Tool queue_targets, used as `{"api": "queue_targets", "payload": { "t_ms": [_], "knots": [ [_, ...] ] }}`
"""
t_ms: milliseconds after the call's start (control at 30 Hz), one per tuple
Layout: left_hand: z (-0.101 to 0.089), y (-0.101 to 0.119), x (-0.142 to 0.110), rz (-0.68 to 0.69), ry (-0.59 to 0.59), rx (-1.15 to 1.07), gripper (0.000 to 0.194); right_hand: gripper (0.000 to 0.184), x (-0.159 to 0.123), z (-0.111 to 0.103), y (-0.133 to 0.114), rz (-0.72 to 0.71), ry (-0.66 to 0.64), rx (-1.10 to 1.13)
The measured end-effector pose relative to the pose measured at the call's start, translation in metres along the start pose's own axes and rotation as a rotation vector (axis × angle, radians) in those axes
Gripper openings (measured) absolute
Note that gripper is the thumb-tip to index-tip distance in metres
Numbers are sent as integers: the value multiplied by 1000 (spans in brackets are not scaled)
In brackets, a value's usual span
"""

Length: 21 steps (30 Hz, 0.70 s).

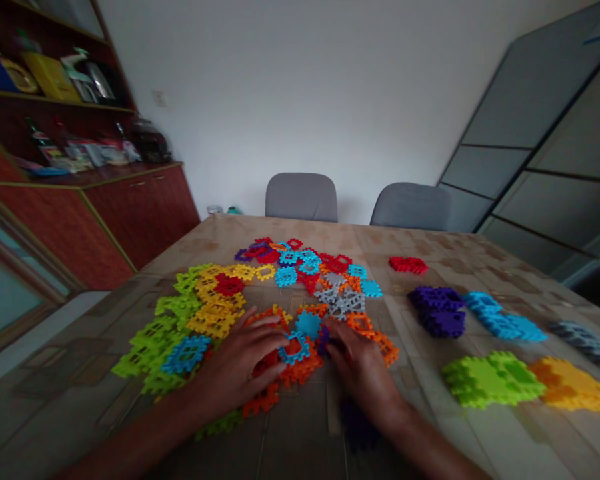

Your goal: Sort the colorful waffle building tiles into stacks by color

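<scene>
My left hand point(247, 353) lies over the loose pile with its fingers apart. Its fingertips reach a light-blue notched ring piece point(295, 348) and the orange interlocking plastic pieces point(300, 371) around it. To the right, my right hand point(360, 360) has its fingers curled round a small purple interlocking piece point(324, 340), mostly hidden by them. A solid light-blue notched piece point(309, 325) lies between the hands. Below my right wrist is a dark purple stack point(357, 427), partly covered by the arm.
Lime-green pieces point(150, 343), yellow pieces point(215, 313) and grey pieces point(343, 301) spread across the table point(180, 257). Sorted stacks at right include red point(409, 265), purple point(437, 311), light blue point(505, 319), green point(493, 380), orange-yellow point(575, 385) and grey point(587, 343). Two chairs point(301, 197) stand beyond.
</scene>
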State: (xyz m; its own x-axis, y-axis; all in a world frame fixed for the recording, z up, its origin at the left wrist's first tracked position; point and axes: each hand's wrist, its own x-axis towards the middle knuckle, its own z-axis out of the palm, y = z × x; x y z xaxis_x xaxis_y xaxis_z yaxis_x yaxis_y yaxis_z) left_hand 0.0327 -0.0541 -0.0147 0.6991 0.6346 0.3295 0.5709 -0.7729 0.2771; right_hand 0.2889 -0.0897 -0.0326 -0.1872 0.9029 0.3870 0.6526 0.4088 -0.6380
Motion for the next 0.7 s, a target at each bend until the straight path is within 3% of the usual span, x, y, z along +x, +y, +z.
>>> {"api": "queue_targets", "payload": {
  "t_ms": [167, 467, 700],
  "knots": [
    [-4, 0, 2, -79, 86, -48, 28, 39, 7, -8, 11, -50, 131, -22],
    [-4, 25, 2, -48, -4, -283, 31, 24, 7, -21, 8, -98, -30, -23],
    [-4, 22, 1, -89, 75, -80, 24, 24, 7, -26, 7, -58, -81, -61]
  ]
}}
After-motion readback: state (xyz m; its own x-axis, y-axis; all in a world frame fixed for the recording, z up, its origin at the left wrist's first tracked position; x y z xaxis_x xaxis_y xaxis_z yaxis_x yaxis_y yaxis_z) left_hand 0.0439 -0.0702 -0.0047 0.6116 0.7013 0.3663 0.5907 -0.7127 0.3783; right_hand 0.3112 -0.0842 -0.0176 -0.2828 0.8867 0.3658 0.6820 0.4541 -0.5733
